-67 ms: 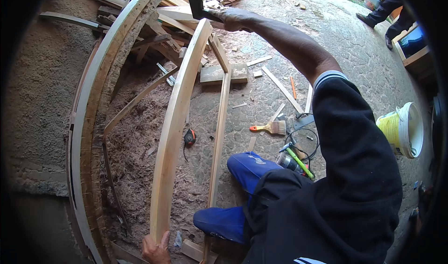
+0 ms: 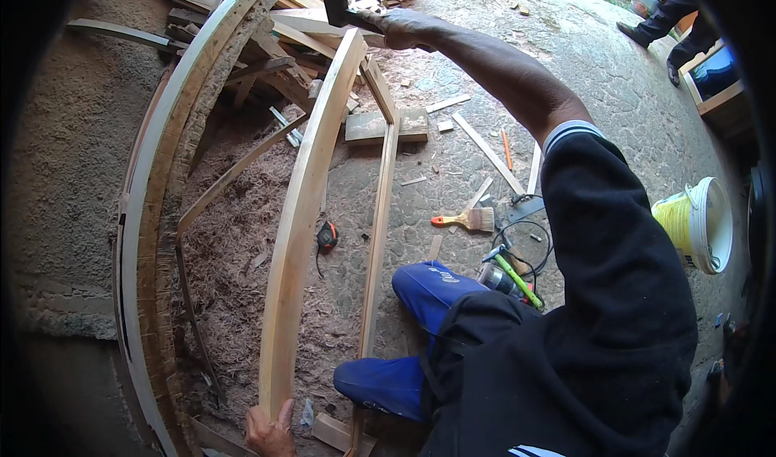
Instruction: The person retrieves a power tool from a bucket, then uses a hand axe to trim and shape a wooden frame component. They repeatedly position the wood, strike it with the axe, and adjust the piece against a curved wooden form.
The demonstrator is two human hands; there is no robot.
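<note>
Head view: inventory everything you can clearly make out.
long planks: two, pale, centre
curved beam: one, brown, left
scrap wood: many, brown, top left
shavings: many, brownish, left
tape measure: one, black and red, between planks
wood block: one, brown, upper centre
loose strips: several, pale, right of block
brush: one, orange handle, centre
hammer: one, green handle, below brush
bucket: one, white and yellow, right
other person's legs: two, dark, top right
tool: one, dark, top centre
left hand: one, gripping wider plank
right hand: one, holding tool

Left hand [image 2: 271, 434] is gripping the wooden frame [image 2: 304, 198] by its near end; right hand [image 2: 408, 29] is holding a dark tool [image 2: 335, 3]. I'm seeing paintbrush [image 2: 477, 219], tape measure [image 2: 326, 236] lying on ground [image 2: 598, 93].
</note>
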